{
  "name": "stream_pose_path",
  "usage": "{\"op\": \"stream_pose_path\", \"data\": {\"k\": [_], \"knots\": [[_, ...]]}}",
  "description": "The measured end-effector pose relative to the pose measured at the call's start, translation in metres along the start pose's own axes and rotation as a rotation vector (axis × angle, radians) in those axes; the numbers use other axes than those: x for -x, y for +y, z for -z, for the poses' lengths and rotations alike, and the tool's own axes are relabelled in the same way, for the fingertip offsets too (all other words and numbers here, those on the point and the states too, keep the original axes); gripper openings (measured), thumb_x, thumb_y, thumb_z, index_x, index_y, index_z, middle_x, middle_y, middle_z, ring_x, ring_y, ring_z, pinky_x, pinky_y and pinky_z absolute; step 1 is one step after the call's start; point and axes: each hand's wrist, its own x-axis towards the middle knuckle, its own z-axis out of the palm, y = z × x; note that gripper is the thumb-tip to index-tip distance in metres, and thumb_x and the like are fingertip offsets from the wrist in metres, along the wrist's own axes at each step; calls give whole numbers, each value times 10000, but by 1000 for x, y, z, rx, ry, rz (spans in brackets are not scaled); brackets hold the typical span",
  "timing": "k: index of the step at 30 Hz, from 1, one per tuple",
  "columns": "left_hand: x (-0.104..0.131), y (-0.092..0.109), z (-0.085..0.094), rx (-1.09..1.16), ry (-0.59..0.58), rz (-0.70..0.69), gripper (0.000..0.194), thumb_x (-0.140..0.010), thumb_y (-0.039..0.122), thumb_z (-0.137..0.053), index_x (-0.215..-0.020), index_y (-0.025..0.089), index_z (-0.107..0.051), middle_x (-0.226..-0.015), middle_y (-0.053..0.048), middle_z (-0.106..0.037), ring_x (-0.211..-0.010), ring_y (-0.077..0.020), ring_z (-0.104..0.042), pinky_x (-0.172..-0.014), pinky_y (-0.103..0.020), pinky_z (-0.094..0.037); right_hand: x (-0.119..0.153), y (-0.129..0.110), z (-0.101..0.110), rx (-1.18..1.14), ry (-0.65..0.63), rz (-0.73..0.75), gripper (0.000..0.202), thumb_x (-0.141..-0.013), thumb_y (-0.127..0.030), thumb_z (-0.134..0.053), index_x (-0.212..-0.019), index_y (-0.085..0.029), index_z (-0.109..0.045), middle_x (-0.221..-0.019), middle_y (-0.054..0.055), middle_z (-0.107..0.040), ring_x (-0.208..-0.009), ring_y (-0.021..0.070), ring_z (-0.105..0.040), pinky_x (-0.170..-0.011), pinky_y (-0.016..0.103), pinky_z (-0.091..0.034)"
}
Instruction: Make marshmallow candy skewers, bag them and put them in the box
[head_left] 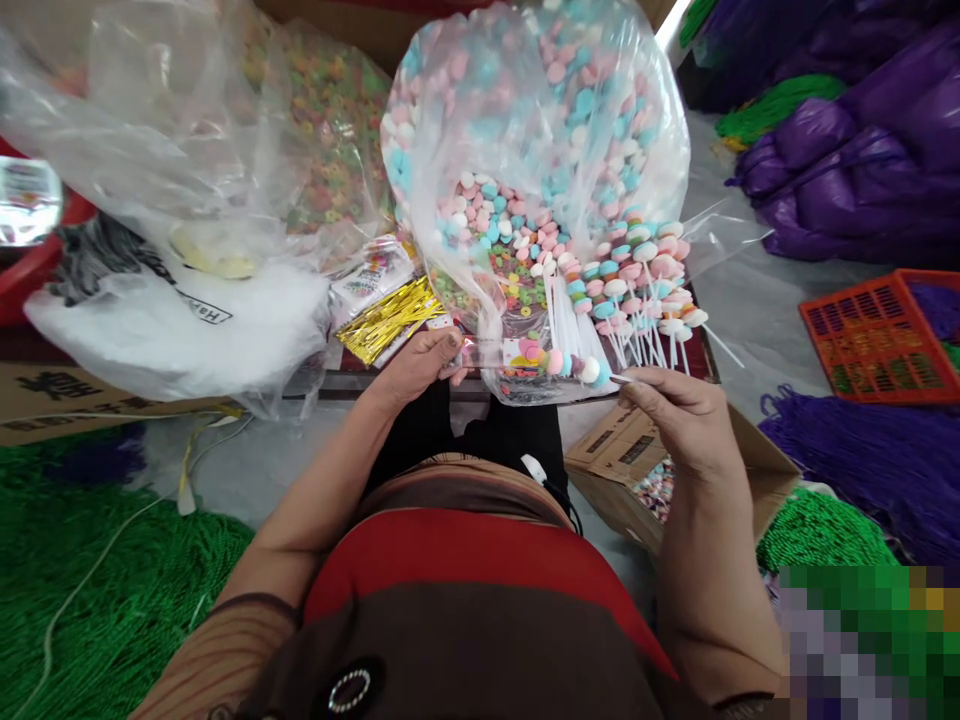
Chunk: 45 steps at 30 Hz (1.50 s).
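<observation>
My right hand (682,410) pinches the white stick of a candy skewer (576,366), which lies sideways with pink, white and blue pieces threaded on it. A small clear printed plastic bag (480,352) is pinched between the thumb and fingers of my left hand (422,362). The skewer's far end points toward this bag; whether its tip is inside I cannot tell. Gold twist ties (391,318) lie just beyond my left hand, beside a stack of printed bags (373,275). Finished-looking candy skewers (641,275) are piled beyond my right hand, near loose white sticks (570,318).
A big clear sack of pink, white and blue candies (540,120) fills the table's back. Left of it stand a sack of ring candies (334,130) and a white plastic bag (187,330). An open carton (607,465) sits below right, an orange crate (862,335) farther right.
</observation>
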Motion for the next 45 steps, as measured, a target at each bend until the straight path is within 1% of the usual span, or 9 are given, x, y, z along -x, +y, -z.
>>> {"op": "stream_pose_path", "data": {"k": [6,10,13,17,22,28,35,40,45], "knots": [[4,19,-3,-204,-88,1,615,-872,723,-640,-643,159,-555,-485,39,-501,-438,-49,-421,-461,-204,-267,3,-7,-17,54,133,59,143,-814,-396,-834,-865,-262,-827,-754,12,-765,-669,163,-664,-658,304,-535],[4,25,-10,15,-58,8,520,-783,660,-787,-885,165,-665,-571,55,-576,-415,-52,-464,-455,-202,-346,5,2,-27,-89,95,-58,254,-809,-481,-825,-781,-231,-792,-539,-35,-626,-510,121,-545,-548,268,-460],[4,31,-19,230,-42,21,635,-808,768,-679,-1047,180,-697,-543,69,-548,-413,-85,-495,-557,-268,-506,5,10,-35,-106,60,-102,348,-814,-519,-815,-672,-209,-746,-513,-35,-589,-512,110,-519,-572,271,-440],[2,40,-28,317,-24,65,788,-779,924,-501,-937,181,-713,-529,40,-560,-422,-112,-507,-591,-335,-549,8,15,-48,-221,71,-116,366,-831,-536,-799,-683,-209,-726,-497,-46,-557,-506,109,-501,-599,285,-430],[-2,39,-41,293,-19,-18,627,-551,737,-888,-800,197,-690,-440,88,-471,-397,-81,-450,-578,-309,-522,16,9,-68,-320,41,-143,326,-878,-536,-744,-821,-216,-761,-496,-54,-528,-504,126,-500,-591,300,-427],[-6,31,-61,311,84,-41,539,-608,624,-923,-745,180,-652,-398,122,-399,-329,-30,-332,-436,-234,-343,23,2,-106,-392,93,-147,338,-905,-562,-713,-951,-231,-764,-482,-84,-493,-463,108,-447,-558,287,-412],[-9,33,-47,266,221,-72,532,-625,634,-904,-815,205,-652,-439,138,-386,-343,-26,-345,-430,-213,-344,22,-6,-111,-359,23,-164,308,-891,-536,-740,-951,-234,-747,-593,-52,-636,-530,113,-558,-595,276,-488],[-6,21,-56,197,126,-48,499,-658,602,-898,-776,180,-659,-480,94,-490,-373,-32,-350,-414,-216,-288,19,-10,-119,-377,-2,-202,338,-908,-567,-708,-899,-229,-708,-566,-50,-637,-496,122,-550,-586,281,-498],[3,13,-56,-80,88,-30,542,-763,682,-772,-658,170,-628,-467,63,-449,-440,-65,-365,-488,-246,-290,17,-8,-136,-583,-67,-263,373,-879,-597,-728,-860,-228,-677,-539,-62,-612,-455,108,-496,-544,270,-457]]}}
